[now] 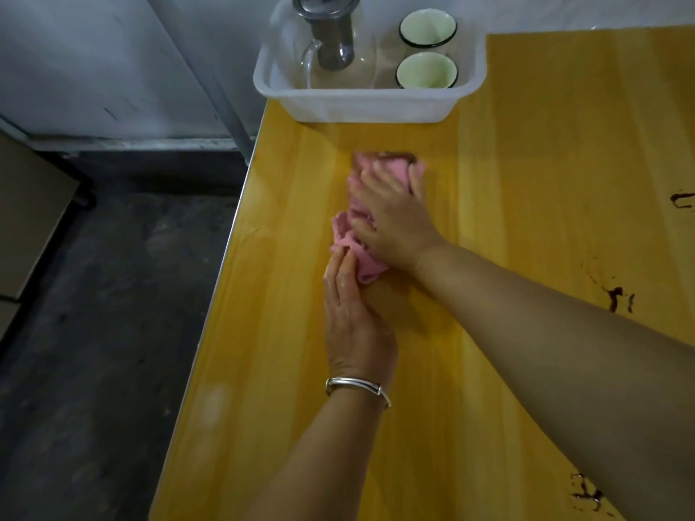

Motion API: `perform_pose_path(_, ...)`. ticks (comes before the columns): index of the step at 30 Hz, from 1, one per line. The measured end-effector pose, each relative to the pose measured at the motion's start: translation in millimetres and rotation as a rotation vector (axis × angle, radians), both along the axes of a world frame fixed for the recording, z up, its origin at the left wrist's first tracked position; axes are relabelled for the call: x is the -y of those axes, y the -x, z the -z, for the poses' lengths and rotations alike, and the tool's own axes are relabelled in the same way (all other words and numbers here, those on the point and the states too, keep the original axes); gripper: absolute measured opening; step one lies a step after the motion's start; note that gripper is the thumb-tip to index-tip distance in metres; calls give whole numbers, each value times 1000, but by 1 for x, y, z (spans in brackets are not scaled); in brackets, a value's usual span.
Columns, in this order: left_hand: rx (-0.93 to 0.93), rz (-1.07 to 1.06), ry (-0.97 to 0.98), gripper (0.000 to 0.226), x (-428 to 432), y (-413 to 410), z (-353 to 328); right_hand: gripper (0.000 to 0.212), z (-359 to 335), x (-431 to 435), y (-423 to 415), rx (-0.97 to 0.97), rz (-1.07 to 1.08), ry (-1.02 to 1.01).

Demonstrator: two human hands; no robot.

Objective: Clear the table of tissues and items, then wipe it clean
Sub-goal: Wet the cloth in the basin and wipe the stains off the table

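The pink cloth [348,235] lies bunched on the yellow tabletop [489,174], near its left edge and a short way in front of the white plastic tub [361,107]. The right hand [391,223] rests palm-down on top of the cloth, fingers straight and spread, pressing it against the surface. The cloth protrudes beyond the fingertips on the far side and beyond the palm on the left and near sides. The left hand [355,317] lies flat just behind the cloth, its fingers straight and close together, the tips touching the cloth's near end; a silver bangle [357,385] sits on that wrist. The tub holds a glass teapot [331,43] and two pale green cups [427,28] [427,71]. Dark red stains [616,295] mark the tabletop well to the right of both hands.
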State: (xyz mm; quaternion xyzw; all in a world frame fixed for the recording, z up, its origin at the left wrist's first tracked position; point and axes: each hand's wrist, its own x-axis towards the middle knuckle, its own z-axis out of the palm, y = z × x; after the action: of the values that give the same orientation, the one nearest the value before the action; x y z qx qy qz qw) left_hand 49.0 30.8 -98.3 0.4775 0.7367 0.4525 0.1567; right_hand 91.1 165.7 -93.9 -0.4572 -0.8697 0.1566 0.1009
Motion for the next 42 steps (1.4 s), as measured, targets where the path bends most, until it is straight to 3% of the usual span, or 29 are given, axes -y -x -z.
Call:
perform_pose_path(3,-25,-15,11,58,2,1,-1,53,-1,24,-29,-116,-270,-52)
perform_pose_path(5,-38,-22,26,59,2,-1,-3,52,-1,25,-60,-82,-299,-87)
perform_pose_path(8,-54,-27,45,66,1,-5,-5,56,-6,11,-80,-22,38,-125)
perform_pose_path(10,-48,-30,45,68,0,-5,-5,56,-7,-6,-64,37,290,-40)
perform_pose_path(12,-47,-39,46,69,0,-4,-3,57,-9,-17,-36,81,326,15)
perform_pose_path(16,-21,-29,17,67,0,-2,-4,59,-5,-2,-9,-1,-35,44)
perform_pose_path(20,-30,-36,54,63,0,-4,-9,56,-2,33,-47,-102,-318,-33)
perform_pose_path(22,-21,-2,100,63,2,-5,-12,53,2,45,-76,-65,-219,-112)
perform_pose_path(24,8,33,164,55,7,-3,-16,58,0,53,-92,-24,24,-157)
perform_pose_path(27,-42,32,134,54,27,3,-16,67,-5,56,-70,34,337,-34)
perform_pose_path(29,-58,7,100,55,46,11,-15,71,-6,59,-43,69,404,24)
perform_pose_path(31,-53,-63,90,46,61,22,-14,74,-7,72,-17,2,251,26)
perform_pose_path(34,-44,-172,110,47,73,36,-17,61,-2,120,10,39,-186,-74)
perform_pose_path(38,-57,-161,163,51,84,41,-26,46,-3,163,-13,-41,-521,-62)
perform_pose_path(40,-51,-130,185,60,88,39,-32,49,-3,161,-41,16,-535,-118)
perform_pose_path(42,-34,-122,221,65,91,37,-37,53,-8,154,-64,61,-306,-91)
